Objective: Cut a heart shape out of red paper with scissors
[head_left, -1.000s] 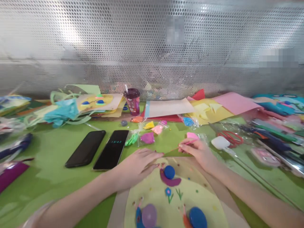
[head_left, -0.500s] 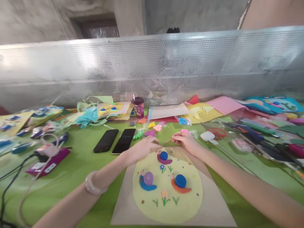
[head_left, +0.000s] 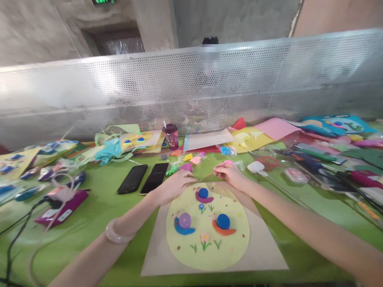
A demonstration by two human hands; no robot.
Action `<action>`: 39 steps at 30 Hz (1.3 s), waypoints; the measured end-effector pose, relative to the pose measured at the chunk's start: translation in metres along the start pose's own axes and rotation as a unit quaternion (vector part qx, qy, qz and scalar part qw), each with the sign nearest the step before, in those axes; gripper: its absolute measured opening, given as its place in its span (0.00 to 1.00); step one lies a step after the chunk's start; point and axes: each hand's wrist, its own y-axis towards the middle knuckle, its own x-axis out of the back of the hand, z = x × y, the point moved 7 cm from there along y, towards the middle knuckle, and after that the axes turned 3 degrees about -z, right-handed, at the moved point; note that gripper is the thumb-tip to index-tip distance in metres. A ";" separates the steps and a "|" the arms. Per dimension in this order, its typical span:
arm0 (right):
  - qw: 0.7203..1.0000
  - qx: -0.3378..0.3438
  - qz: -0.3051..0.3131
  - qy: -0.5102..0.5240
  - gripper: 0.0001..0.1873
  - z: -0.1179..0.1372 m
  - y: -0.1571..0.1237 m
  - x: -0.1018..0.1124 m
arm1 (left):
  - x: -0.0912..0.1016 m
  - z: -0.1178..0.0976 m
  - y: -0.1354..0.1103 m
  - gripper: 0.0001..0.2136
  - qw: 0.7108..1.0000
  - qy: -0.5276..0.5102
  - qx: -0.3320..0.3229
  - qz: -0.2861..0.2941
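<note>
A pale yellow paper disc [head_left: 209,247] lies on a beige card [head_left: 269,255] in front of me, bearing three clay snails and small flowers. My left hand [head_left: 172,186] rests flat at the disc's upper left edge, fingers stretched out. My right hand [head_left: 229,175] sits just past the disc's top edge, pinched on a thin pink stick whose tip points left. Small bags of coloured clay [head_left: 191,159] lie just beyond both hands.
Two dark phones [head_left: 143,178] lie left of my left hand. A purple cup [head_left: 171,135], coloured paper sheets [head_left: 269,131], red scissors [head_left: 267,160] and pens crowd the back and right of the green table [head_left: 98,207]. A perforated metal screen [head_left: 191,87] stands behind. Cables and a purple box [head_left: 64,203] lie left.
The view has pulled back and risen, so the whole disc and more table show. Both hands stay at the disc's top edge, the right still pinching the stick.
</note>
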 end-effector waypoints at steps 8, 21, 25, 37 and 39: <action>1.000 0.001 0.006 0.012 0.09 -0.001 0.003 0.001 | 0.001 0.002 -0.001 0.17 1.000 -0.008 0.012 0.006; 0.999 -0.016 -0.009 0.041 0.07 0.003 0.000 -0.001 | -0.001 -0.003 -0.001 0.17 0.999 0.044 0.002 0.014; 0.999 -0.018 -0.006 0.046 0.06 0.003 0.000 -0.001 | 0.001 -0.003 -0.001 0.17 0.999 0.039 0.001 -0.006; 0.999 -0.025 0.018 0.015 0.08 -0.004 0.004 -0.002 | 0.022 0.065 -0.003 0.22 0.969 0.110 0.172 -0.142; 0.999 -0.028 0.022 0.010 0.09 -0.005 0.004 -0.002 | 0.019 0.076 -0.003 0.24 0.973 0.106 0.166 -0.119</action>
